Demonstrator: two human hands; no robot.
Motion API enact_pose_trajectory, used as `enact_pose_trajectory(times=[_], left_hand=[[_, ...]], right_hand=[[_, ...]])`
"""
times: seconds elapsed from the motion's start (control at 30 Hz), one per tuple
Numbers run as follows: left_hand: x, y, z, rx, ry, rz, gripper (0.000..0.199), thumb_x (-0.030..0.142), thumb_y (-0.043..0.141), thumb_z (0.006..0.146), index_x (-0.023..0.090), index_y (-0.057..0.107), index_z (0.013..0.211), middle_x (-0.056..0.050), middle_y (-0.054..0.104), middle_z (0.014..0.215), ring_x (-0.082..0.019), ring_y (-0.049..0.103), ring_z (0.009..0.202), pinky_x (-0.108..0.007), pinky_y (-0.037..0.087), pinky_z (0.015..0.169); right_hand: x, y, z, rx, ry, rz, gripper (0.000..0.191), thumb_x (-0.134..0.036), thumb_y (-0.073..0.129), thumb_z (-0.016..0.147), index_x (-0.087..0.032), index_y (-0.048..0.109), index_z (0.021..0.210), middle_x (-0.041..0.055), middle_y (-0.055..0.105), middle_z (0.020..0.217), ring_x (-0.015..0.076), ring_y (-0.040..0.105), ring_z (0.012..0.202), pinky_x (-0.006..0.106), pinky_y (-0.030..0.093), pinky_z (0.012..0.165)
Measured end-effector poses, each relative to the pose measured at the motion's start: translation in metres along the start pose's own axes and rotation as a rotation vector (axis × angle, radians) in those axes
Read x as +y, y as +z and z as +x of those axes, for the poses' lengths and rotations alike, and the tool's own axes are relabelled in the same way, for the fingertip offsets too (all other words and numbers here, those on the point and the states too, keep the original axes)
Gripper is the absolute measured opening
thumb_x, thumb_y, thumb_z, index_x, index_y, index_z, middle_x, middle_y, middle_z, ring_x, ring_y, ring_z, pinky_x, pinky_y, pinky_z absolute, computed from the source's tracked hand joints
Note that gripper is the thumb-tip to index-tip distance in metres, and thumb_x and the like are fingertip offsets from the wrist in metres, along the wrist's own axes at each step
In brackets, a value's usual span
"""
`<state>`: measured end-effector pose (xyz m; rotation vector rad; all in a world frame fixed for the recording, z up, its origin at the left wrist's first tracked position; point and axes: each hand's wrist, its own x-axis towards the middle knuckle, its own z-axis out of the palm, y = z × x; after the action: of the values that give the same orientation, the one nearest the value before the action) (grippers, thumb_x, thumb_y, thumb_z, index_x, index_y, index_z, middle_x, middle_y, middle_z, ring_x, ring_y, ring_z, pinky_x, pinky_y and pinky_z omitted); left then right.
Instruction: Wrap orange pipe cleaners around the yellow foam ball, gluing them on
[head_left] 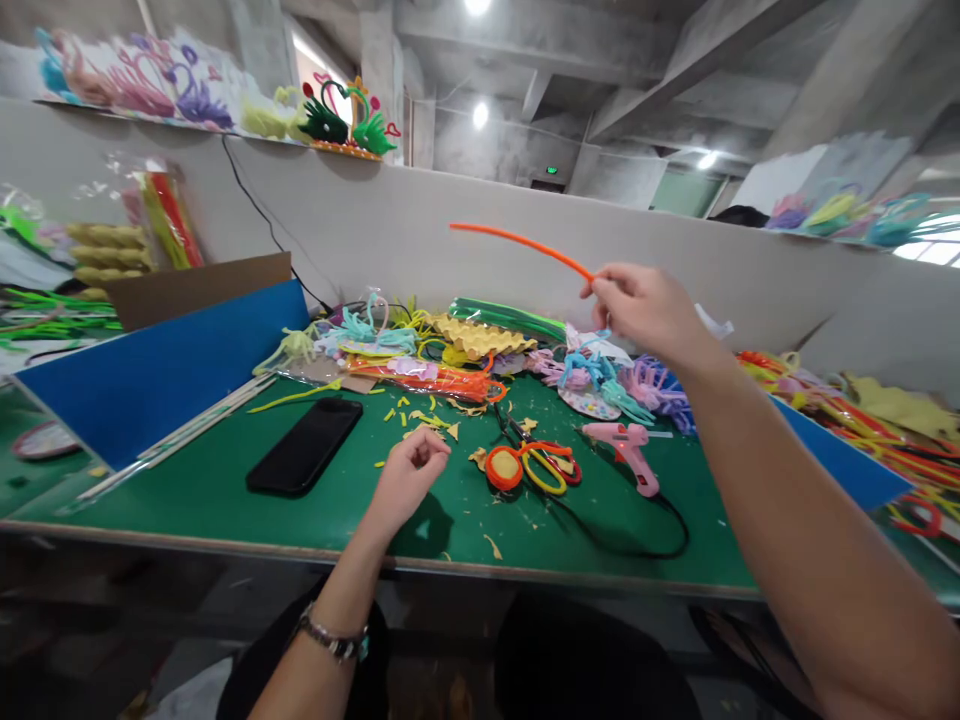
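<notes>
Raised over the back of the table, my right hand [637,305] pinches one end of an orange pipe cleaner [521,238]. The stem points left with a slight bend. My left hand [411,475] is low over the green table near its front edge, fingers curled closed; whether anything is in them is hidden. To its right lies an orange coiled ring with a tan centre [504,468], a short orange stem running from it. It partly overlaps scissors [546,470] with yellow and red handles. Farther right rests a pink glue gun [626,445] with a black cord.
A black phone [306,445] lies left of my left hand. Yellow clippings [420,416] and tan scraps dot the green table [465,535]. Bagged orange pipe cleaners [427,378] and fuzzy pieces line the back. Blue boards [172,365] stand at both sides. Finished swans [349,125] sit on the partition.
</notes>
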<state>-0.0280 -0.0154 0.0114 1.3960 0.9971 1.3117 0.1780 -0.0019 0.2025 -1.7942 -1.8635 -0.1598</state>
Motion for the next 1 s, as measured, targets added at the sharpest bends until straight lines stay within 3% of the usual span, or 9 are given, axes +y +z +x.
enact_pose_trajectory(times=[0.1,0.23,0.4,0.53,0.63,0.7,0.87,0.9,1.0], left_hand=[[0.01,0.001,-0.008,-0.05,0.022,-0.031,0.011,0.028,0.057,0.063,0.017,0.054,0.066,0.009,0.036,0.049,-0.006,0.031,0.046,-0.02,0.025,0.045],[0.032,0.009,-0.024,-0.454,-0.006,-0.237,0.057,0.034,0.066,0.063,0.017,0.048,0.114,0.005,0.051,0.064,-0.007,0.042,0.05,-0.021,0.033,0.048],[0.039,0.017,-0.031,-0.257,-0.058,-0.222,0.038,0.048,0.055,0.074,0.014,0.057,0.091,0.006,0.047,0.055,-0.006,0.04,0.043,-0.023,0.033,0.049],[0.035,0.028,-0.039,-0.257,-0.057,-0.173,0.036,0.05,0.058,0.071,0.014,0.06,0.072,0.003,0.051,0.061,-0.008,0.047,0.05,-0.024,0.038,0.055],[0.038,0.047,-0.05,-0.338,-0.04,-0.171,0.032,0.045,0.056,0.074,0.014,0.062,0.073,0.002,0.051,0.062,-0.009,0.049,0.053,-0.024,0.04,0.057],[0.042,0.059,-0.053,-0.415,-0.026,-0.166,0.027,0.04,0.053,0.077,0.014,0.063,0.078,0.002,0.05,0.061,-0.01,0.049,0.054,-0.024,0.042,0.057],[0.037,0.059,-0.053,-0.394,0.138,-0.04,0.024,0.026,0.044,0.083,0.018,0.062,0.098,-0.004,0.058,0.081,-0.014,0.056,0.069,-0.028,0.047,0.065],[0.03,0.052,-0.059,-0.376,0.198,0.018,0.026,0.025,0.042,0.085,0.021,0.061,0.103,-0.006,0.06,0.09,-0.017,0.057,0.082,-0.03,0.047,0.072],[0.002,0.029,-0.107,-0.552,0.275,0.112,0.029,0.03,0.047,0.085,0.029,0.06,0.11,-0.007,0.063,0.097,-0.022,0.056,0.098,-0.034,0.049,0.078]], right_hand=[[-0.001,0.013,-0.062,-0.262,0.03,0.376,0.019,-0.023,0.03,0.089,-0.02,0.048,0.083,-0.0056,0.053,0.051,0.0059,0.041,0.037,0.018,0.032,0.041],[0.015,0.044,-0.142,-0.634,0.045,0.53,0.018,-0.027,0.033,0.088,-0.02,0.044,0.076,-0.006,0.053,0.05,0.0057,0.039,0.038,0.017,0.03,0.04],[0.046,0.056,-0.187,-0.857,0.081,0.464,0.022,-0.022,0.031,0.087,-0.019,0.044,0.069,-0.0027,0.052,0.058,0.0085,0.045,0.05,0.019,0.035,0.048],[0.057,0.053,-0.192,-0.799,0.041,0.426,0.012,-0.022,0.041,0.082,-0.018,0.053,0.081,0.0022,0.059,0.077,0.0141,0.056,0.073,0.025,0.043,0.068],[0.05,0.059,-0.191,-0.689,0.012,0.625,0.038,-0.023,0.051,0.078,-0.021,0.047,0.116,0.0041,0.059,0.1,0.0153,0.056,0.084,0.029,0.044,0.079],[0.041,0.067,-0.188,-0.632,0.003,0.806,0.046,-0.026,0.051,0.08,-0.023,0.04,0.124,0.0044,0.056,0.105,0.0131,0.055,0.078,0.028,0.046,0.076],[0.035,0.072,-0.176,-0.449,0.021,0.913,0.029,-0.035,0.045,0.084,-0.02,0.052,0.108,0.0039,0.059,0.091,0.0152,0.055,0.083,0.027,0.045,0.075],[0.038,0.068,-0.173,-0.42,0.031,0.854,0.026,-0.036,0.045,0.083,-0.019,0.056,0.1,0.0036,0.059,0.086,0.0158,0.054,0.081,0.026,0.044,0.072],[0.05,0.055,-0.166,-0.35,0.072,0.704,0.03,-0.043,0.045,0.08,-0.018,0.06,0.084,0.002,0.058,0.074,0.0149,0.051,0.068,0.025,0.042,0.061]])
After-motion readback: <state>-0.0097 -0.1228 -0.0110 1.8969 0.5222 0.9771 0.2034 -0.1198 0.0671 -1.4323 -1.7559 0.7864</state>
